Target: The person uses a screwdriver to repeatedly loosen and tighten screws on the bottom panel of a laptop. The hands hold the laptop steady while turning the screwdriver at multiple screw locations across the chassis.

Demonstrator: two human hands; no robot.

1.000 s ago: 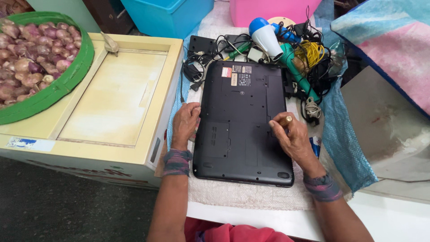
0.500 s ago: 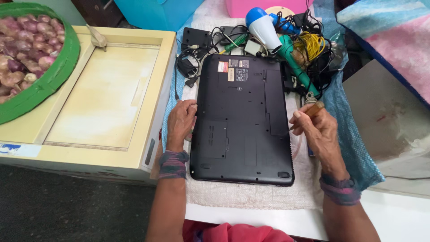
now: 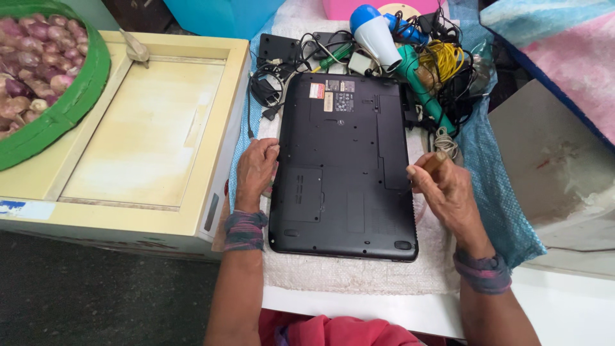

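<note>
Black laptop (image 3: 346, 166) lay face down, covers still on; left hand (image 3: 255, 172) steadied its edge open-palmed, right hand (image 3: 442, 189) gripped a brown-handled tool (image 3: 435, 161).

Makeshift repair stall — upturned laptop (image 3: 346, 166), tangled cables (image 3: 442, 70), onion basket (image 3: 57, 115)

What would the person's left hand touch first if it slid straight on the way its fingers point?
The left hand lies at the black laptop's left edge, fingers pointing up and slightly right. Going on, it would probably meet the black cables first.
</note>
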